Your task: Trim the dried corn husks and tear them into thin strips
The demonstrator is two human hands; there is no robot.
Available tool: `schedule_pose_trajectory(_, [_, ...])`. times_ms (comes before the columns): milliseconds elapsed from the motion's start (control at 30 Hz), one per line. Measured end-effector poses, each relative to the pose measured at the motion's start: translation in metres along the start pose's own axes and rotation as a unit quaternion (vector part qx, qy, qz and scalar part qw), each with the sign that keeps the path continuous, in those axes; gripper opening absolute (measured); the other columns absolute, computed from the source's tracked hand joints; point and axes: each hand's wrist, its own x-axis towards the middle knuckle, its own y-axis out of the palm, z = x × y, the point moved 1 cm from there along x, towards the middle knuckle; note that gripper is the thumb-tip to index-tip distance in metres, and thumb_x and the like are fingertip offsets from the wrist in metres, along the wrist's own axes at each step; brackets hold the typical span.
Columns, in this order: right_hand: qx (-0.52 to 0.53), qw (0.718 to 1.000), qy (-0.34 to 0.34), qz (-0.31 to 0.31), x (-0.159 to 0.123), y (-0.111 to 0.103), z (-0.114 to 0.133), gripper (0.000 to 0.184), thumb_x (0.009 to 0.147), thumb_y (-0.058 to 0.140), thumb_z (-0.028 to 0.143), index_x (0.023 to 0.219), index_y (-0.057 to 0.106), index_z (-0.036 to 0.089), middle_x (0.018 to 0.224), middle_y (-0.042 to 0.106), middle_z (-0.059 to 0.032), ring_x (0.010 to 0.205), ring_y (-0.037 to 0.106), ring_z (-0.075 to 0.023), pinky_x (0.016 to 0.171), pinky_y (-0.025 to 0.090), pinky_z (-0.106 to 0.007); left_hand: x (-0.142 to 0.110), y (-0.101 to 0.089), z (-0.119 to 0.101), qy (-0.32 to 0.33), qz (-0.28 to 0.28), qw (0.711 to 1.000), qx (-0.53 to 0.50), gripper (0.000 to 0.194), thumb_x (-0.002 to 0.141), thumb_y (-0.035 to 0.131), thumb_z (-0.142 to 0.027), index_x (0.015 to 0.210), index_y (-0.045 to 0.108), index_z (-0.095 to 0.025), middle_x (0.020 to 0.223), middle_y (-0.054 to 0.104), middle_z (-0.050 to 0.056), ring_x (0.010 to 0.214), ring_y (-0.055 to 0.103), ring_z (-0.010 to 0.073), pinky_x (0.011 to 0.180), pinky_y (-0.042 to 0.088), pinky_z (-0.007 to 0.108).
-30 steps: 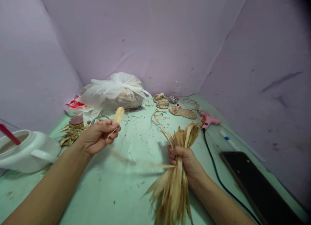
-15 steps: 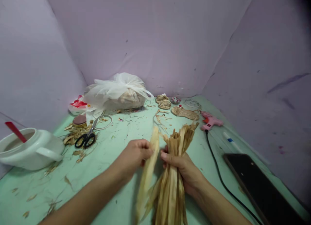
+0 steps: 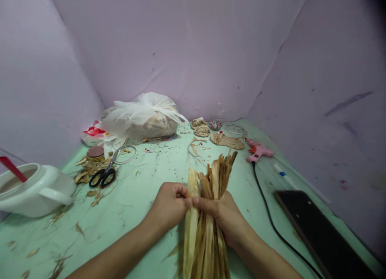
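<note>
My right hand (image 3: 224, 214) is wrapped round a bundle of dried husk strips (image 3: 208, 243), brown and frayed at the top, with long ends hanging toward me. Its thumb lies across the front of the bundle. My left hand (image 3: 171, 204) pinches a paler, wider husk strip (image 3: 190, 226) against the bundle's left side. The two thumbs meet tip to tip over that strip. Behind the bundle, part of the right fingers is hidden.
Black-handled scissors (image 3: 104, 176) lie by husk scraps at left, near a white pot (image 3: 39, 190). A stuffed plastic bag (image 3: 144, 116) sits at the back. To the right are a pink glue gun (image 3: 257, 150), its black cord (image 3: 271, 214), a marker (image 3: 285, 175) and a phone (image 3: 319, 230).
My left hand has brought the pale strip rightward, from apart to against the bundle. My right thumb now reaches over to it. The whole view has shifted slightly.
</note>
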Motion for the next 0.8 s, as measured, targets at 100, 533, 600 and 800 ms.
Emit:
schedule_pose_trajectory(100, [0.022, 0.999, -0.006, 0.037, -0.001, 0.003, -0.001, 0.023, 0.057, 0.073, 0.022, 0.077, 0.065, 0.014, 0.066, 0.064, -0.0022, 0.057, 0.057, -0.0163, 0.054, 0.046, -0.028, 0.001, 0.002, 0.002, -0.01, 0.04, 0.998, -0.04, 0.014, 0.054, 0.056, -0.022, 0.047, 0.046, -0.016, 0.041, 0.04, -0.005, 0.04, 0.033, 0.0065, 0.042, 0.023, 0.021])
schedule_pose_trajectory(533, [0.16, 0.982, 0.073, 0.066, 0.003, 0.0, -0.003, 0.022, 0.053, 0.075, 0.022, 0.068, 0.061, 0.014, 0.056, 0.063, -0.0009, 0.05, 0.058, -0.0138, 0.053, 0.048, -0.026, 0.007, -0.006, 0.009, -0.057, 0.161, 0.938, -0.302, 0.021, 0.06, 0.069, -0.024, 0.058, 0.052, -0.012, 0.055, 0.055, 0.002, 0.051, 0.05, 0.0093, 0.052, 0.038, 0.019])
schedule_pose_trajectory(600, [0.171, 0.979, 0.103, 0.04, 0.005, -0.002, -0.003, 0.024, 0.052, 0.075, 0.021, 0.069, 0.06, 0.014, 0.056, 0.064, -0.0023, 0.05, 0.059, -0.0149, 0.053, 0.049, -0.027, 0.009, -0.011, 0.005, -0.064, 0.166, 0.918, -0.355, 0.016, 0.064, 0.065, -0.018, 0.06, 0.051, -0.012, 0.056, 0.054, 0.001, 0.053, 0.054, 0.0104, 0.056, 0.044, 0.022])
schedule_pose_trajectory(800, [0.229, 0.965, 0.123, -0.023, 0.01, -0.007, 0.003, 0.032, 0.047, 0.074, 0.014, 0.072, 0.055, 0.018, 0.048, 0.059, 0.0041, 0.041, 0.054, -0.0104, 0.042, 0.044, -0.019, 0.014, -0.053, -0.015, -0.088, 0.161, 0.897, -0.401, 0.006, 0.072, 0.051, -0.006, 0.072, 0.053, -0.011, 0.059, 0.044, -0.002, 0.036, 0.035, 0.0023, 0.032, 0.034, 0.013])
